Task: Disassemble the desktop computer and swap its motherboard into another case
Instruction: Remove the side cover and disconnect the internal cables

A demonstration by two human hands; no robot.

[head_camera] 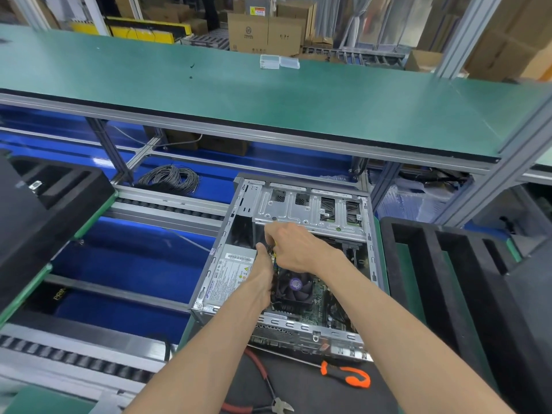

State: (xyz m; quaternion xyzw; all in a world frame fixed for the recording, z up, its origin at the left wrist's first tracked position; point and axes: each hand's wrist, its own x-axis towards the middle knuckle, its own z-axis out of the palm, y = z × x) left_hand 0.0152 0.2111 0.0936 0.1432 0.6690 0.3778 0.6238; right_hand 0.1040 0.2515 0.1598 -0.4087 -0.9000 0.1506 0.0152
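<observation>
Both hands, the left hand (pixel 263 265) and right hand (pixel 291 245), pinch a small bunch of wires (pixel 272 252) inside the open grey metal computer case (pixel 222 234), beside its black round fan (pixel 294 284), so unplugging looks underway; next, probably a gentle pull.

case (pixel 370 249): open, lying flat; motherboard (pixel 316 309): inside; fan (pixel 294 283): mounted

Two clear plastic boxes (pixel 279 61) sit on the green shelf (pixel 298 100); a cable coil (pixel 170 178) lies below.
</observation>
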